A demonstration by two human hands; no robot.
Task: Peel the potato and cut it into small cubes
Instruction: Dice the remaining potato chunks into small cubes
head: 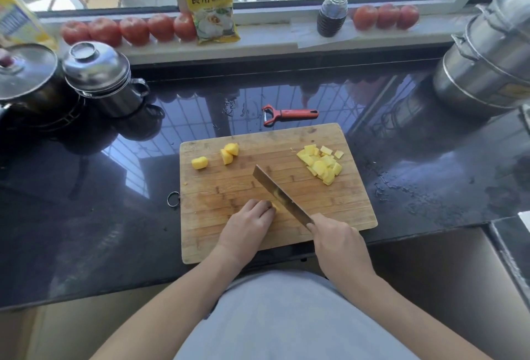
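A wooden cutting board (243, 181) lies on the dark counter. My left hand (246, 225) curls over a small yellow potato piece (274, 206) near the board's middle, mostly hiding it. My right hand (334, 237) grips the handle of a cleaver (279, 194), whose blade slants up-left right beside the left fingertips. A pile of cut potato cubes (322, 163) sits at the board's far right. Three larger peeled chunks (226, 154) lie at the far left of the board.
A red peeler (289, 114) lies on the counter just beyond the board. Lidded steel pots (100, 78) stand at the left, a large steel steamer (487, 52) at the right. Tomatoes (129, 29), a yellow packet (212, 4) and a dark bottle (332, 12) line the windowsill.
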